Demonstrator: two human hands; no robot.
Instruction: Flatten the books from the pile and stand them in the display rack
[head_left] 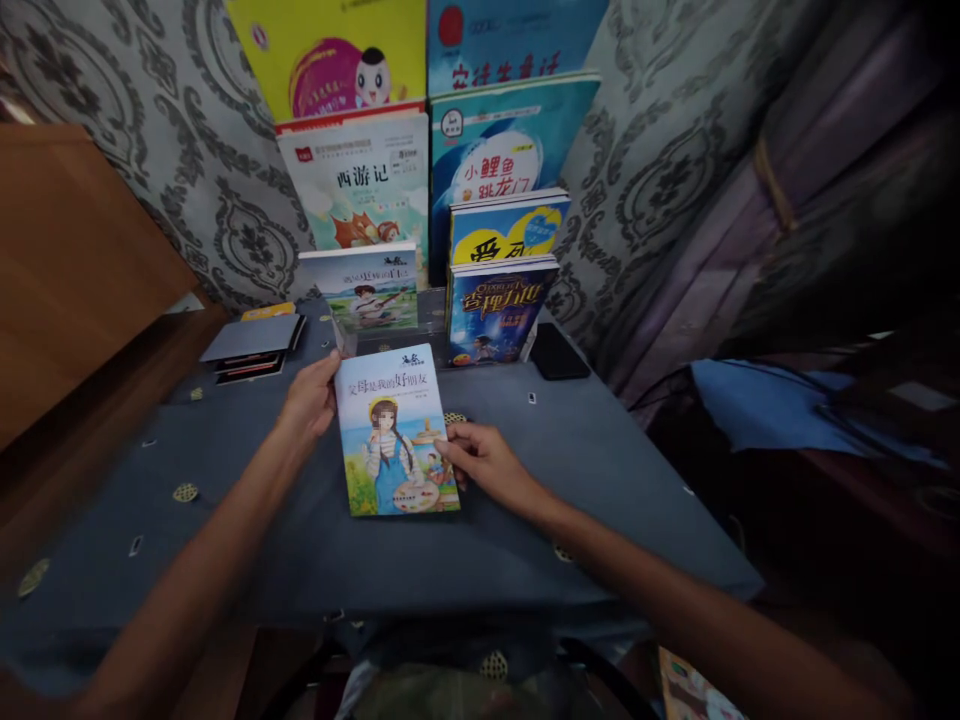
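This looks like a room in a home. In the top middle, children's books stand in rows against a patterned wallpaper. A table with a grey cloth fills the middle, and a wooden cupboard stands at the left.

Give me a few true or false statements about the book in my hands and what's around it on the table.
1. Both hands touch the book with the girl on its cover. True: the left hand is at its left edge, the right hand at its right edge.
2. The book is open. False: it is closed, cover up.
3. A black phone lies on the grey tablecloth. True.
4. The books at the back lie in one flat pile. False: the display books stand in rising rows.
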